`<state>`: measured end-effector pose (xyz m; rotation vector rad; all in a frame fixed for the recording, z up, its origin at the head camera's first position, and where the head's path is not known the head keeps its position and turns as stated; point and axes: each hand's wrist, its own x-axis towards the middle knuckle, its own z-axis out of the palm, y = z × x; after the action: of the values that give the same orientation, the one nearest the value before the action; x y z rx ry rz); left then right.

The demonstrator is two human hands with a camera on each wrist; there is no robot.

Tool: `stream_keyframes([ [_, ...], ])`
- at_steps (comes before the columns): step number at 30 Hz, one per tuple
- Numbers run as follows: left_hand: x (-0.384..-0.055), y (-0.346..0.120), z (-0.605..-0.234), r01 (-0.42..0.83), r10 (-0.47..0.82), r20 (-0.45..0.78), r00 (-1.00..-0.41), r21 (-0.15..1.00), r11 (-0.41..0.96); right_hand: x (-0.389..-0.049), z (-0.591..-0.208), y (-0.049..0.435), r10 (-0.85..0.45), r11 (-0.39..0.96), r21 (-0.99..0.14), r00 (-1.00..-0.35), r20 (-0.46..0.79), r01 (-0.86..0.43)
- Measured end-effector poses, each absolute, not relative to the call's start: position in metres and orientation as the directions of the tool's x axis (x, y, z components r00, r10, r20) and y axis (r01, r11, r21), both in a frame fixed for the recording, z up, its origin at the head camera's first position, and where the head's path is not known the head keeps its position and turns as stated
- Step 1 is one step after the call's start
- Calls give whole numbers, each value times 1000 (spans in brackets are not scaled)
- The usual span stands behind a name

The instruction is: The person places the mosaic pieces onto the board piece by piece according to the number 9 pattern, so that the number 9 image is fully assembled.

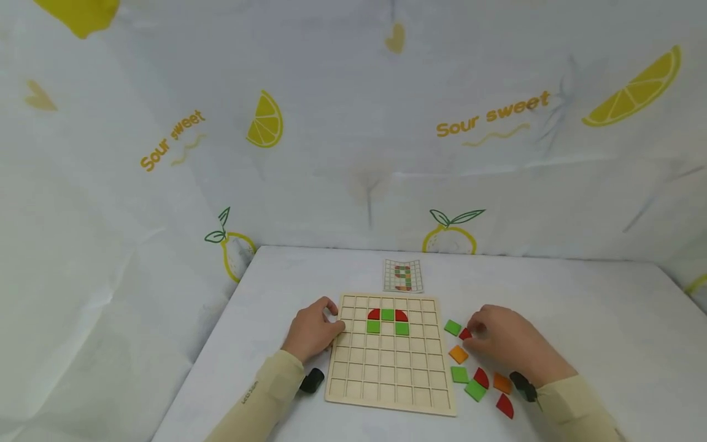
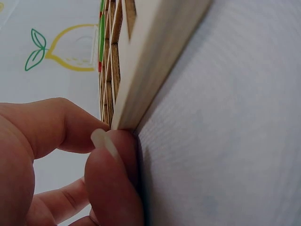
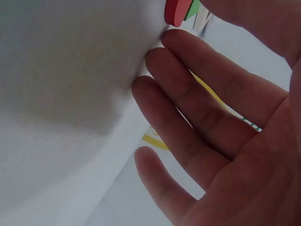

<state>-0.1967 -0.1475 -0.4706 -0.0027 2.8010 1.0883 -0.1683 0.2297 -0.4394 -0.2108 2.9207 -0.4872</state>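
Head view | left hand (image 1: 313,330) pinches the board (image 1: 388,376) | right hand (image 1: 507,339) at red piece (image 1: 465,334), right of board; cannot tell if held | seemingly picking up; next needs sure pinch

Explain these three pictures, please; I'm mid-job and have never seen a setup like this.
There is no machine here, just a person's bare left hand and right hand. The wide picture is taken from the person's head; the two close-ups, one from each wrist.

On the white surface lies a flat, light-wood grid board bearing three green squares and two red quarter-circles. Just beyond it is a small printed pattern card. To the right are loose green, red and orange flat pieces.

The left hand holds the board's left edge. The right hand's fingertips are close to a partly hidden red piece; whether they touch it, I can't tell.
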Motion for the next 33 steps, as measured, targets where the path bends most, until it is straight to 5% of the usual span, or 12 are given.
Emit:
stream_keyframes([
  [33, -198, -146, -471, -68, 42, -142, -989, 686, 724, -167, -440, 228, -57, 963, -270, -981, -187, -5],
])
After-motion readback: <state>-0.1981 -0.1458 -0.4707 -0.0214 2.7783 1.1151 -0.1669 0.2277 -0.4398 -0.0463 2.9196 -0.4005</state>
